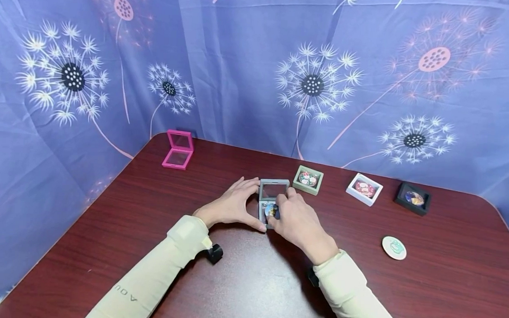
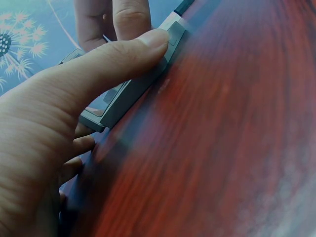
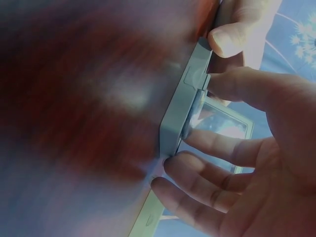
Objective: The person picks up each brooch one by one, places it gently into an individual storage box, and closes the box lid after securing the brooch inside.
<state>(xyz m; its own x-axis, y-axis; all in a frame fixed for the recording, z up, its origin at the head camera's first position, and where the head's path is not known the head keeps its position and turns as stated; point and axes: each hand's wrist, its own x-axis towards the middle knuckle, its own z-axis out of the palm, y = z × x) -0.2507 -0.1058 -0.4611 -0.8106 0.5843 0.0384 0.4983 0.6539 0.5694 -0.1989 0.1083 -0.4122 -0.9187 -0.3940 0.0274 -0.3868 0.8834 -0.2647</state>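
Observation:
A grey hinged display case [image 1: 274, 189] lies unfolded on the table, its lid with a clear window standing up at the far side. My left hand [image 1: 234, 201] holds the case from the left, thumb on its near edge and fingers by the lid. In the left wrist view that thumb [image 2: 143, 47] presses on the grey frame [image 2: 133, 98]. Between the thumb and fingers of my right hand [image 1: 298, 220] is a round badge [image 1: 271, 210] with a blue picture, set in the near half of the case. The right wrist view shows the badge edge-on at the frame, partly hidden by fingers [image 3: 222, 145].
A pink unfolded case [image 1: 177, 158] stands at the back left. Along the back right are a green case [image 1: 308, 179], a white case [image 1: 364, 188] and a black case [image 1: 412, 198], each with a round badge inside. A loose pale badge [image 1: 394, 247] lies on the right.

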